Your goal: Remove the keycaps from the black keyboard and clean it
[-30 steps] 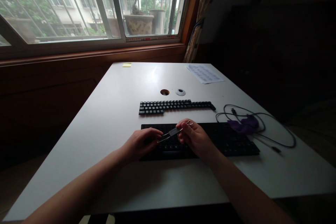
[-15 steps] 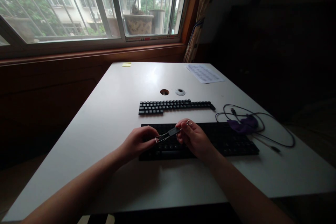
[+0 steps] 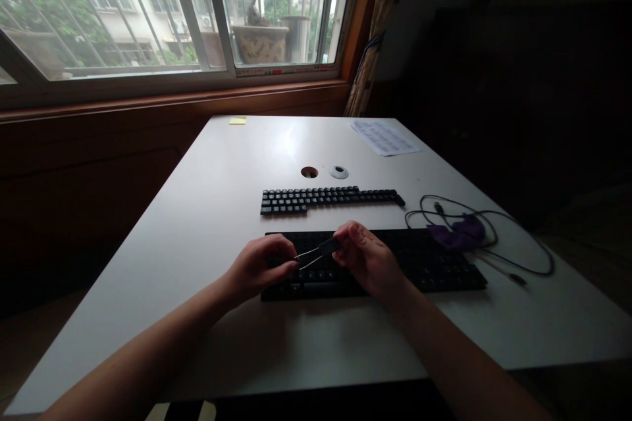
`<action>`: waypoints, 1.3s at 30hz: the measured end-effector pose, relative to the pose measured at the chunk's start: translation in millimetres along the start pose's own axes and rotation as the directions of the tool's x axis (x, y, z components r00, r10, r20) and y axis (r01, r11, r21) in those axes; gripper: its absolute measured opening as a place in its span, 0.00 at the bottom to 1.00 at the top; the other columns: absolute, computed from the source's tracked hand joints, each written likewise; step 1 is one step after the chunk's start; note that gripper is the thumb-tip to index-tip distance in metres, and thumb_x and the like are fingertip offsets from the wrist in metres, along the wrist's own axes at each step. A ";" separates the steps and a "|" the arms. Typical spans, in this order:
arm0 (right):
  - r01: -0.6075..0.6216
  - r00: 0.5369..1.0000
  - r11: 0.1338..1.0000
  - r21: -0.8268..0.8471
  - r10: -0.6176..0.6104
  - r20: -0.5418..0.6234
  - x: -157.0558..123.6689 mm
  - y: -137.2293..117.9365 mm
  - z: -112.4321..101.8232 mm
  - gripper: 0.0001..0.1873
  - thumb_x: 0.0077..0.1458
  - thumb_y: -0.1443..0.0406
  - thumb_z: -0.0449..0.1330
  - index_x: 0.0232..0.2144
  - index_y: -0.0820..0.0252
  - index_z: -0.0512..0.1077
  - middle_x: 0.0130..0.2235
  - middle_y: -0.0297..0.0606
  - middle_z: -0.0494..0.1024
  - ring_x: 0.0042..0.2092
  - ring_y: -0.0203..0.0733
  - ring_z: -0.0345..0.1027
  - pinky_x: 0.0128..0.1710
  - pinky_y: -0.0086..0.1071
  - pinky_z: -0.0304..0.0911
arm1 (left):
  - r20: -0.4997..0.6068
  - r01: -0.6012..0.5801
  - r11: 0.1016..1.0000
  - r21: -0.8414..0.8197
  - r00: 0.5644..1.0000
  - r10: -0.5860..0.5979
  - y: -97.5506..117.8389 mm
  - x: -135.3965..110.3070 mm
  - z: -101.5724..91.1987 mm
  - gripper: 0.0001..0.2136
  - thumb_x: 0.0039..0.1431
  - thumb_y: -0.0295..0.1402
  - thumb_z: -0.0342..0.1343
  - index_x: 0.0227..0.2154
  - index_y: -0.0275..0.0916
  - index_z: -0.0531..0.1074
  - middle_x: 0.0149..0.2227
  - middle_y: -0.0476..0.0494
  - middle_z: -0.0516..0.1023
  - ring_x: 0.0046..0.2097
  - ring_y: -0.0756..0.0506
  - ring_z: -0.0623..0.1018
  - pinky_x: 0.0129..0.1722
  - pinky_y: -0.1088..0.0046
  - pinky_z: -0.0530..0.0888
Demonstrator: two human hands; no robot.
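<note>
My right hand (image 3: 368, 255) grips the dark handle of a wire keycap puller (image 3: 328, 247), held over the keyboard and tilted. Its two thin metal wires reach left to my left hand (image 3: 264, 264), whose thumb and fingers are closed around the wire ends. Whether a keycap sits between those fingertips is too dark to tell. Under both hands lies a black keyboard (image 3: 424, 270), partly hidden by them. Beyond it, removed black keycaps (image 3: 316, 197) stand in neat rows on the white table.
On the right lie a coiled black cable (image 3: 536, 247) and a purple cloth (image 3: 459, 234). Farther back are a round hole (image 3: 309, 172), a white grommet ring (image 3: 338, 172), printed papers (image 3: 388, 138) and a yellow sticky note (image 3: 237, 120) on the white table (image 3: 162, 237).
My right hand has turned slightly, and the puller's looped end near its thumb is now hidden. The wire ends, visible before, now meet my left fingertips. Keyboard and keycap rows stay put.
</note>
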State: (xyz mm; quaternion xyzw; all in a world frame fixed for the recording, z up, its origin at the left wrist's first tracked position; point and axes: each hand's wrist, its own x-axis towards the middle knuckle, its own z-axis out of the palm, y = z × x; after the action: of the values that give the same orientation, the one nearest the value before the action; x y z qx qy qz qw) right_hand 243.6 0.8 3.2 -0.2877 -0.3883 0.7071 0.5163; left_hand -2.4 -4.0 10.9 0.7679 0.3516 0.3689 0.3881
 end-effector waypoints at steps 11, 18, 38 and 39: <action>0.028 0.999 0.999 0.033 -0.027 -0.020 0.3 2.7 -5.4 0.11 0.61 0.55 0.60 0.35 0.55 0.77 0.32 0.33 0.75 0.31 0.32 0.68 0.31 0.27 0.65 | -0.115 0.114 0.941 -0.318 0.981 -0.157 -3.6 -3.5 1.8 0.06 0.58 0.32 0.63 0.32 0.35 0.72 0.31 0.47 0.73 0.31 0.51 0.72 0.31 0.77 0.70; 0.047 0.998 0.994 -0.095 -0.051 -0.040 -2.1 4.4 -2.6 0.14 0.60 0.52 0.60 0.35 0.56 0.76 0.32 0.34 0.73 0.30 0.33 0.65 0.30 0.28 0.62 | -0.230 0.087 0.836 -0.542 0.942 -0.247 -14.0 -4.5 -0.1 0.07 0.58 0.32 0.64 0.35 0.36 0.73 0.29 0.48 0.76 0.31 0.52 0.74 0.33 0.78 0.71; 0.612 0.739 0.186 -0.768 -0.480 0.473 -13.6 -17.2 19.1 0.08 0.66 0.68 0.49 0.39 0.54 0.67 0.41 0.40 0.66 0.44 0.43 0.64 0.45 0.41 0.64 | -0.186 -0.010 0.938 -0.345 0.981 -0.058 -5.8 -6.6 4.0 0.05 0.59 0.29 0.62 0.36 0.35 0.74 0.35 0.44 0.73 0.37 0.48 0.74 0.37 0.73 0.73; 0.615 0.749 0.186 -0.767 -0.442 0.494 -11.1 -16.3 21.3 0.08 0.66 0.68 0.50 0.41 0.54 0.68 0.40 0.39 0.66 0.42 0.42 0.64 0.43 0.39 0.65 | -0.186 -0.014 0.947 -0.321 0.981 -0.048 -6.0 -6.5 3.7 0.04 0.59 0.29 0.62 0.36 0.35 0.74 0.35 0.44 0.74 0.37 0.48 0.74 0.37 0.73 0.73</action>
State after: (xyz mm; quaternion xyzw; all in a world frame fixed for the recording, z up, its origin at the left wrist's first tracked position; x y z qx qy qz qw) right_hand 237.9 -12.4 28.4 -0.3066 -0.8177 0.1783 0.4535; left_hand -3.9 -8.0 2.3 0.6526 0.3292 0.4898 0.4752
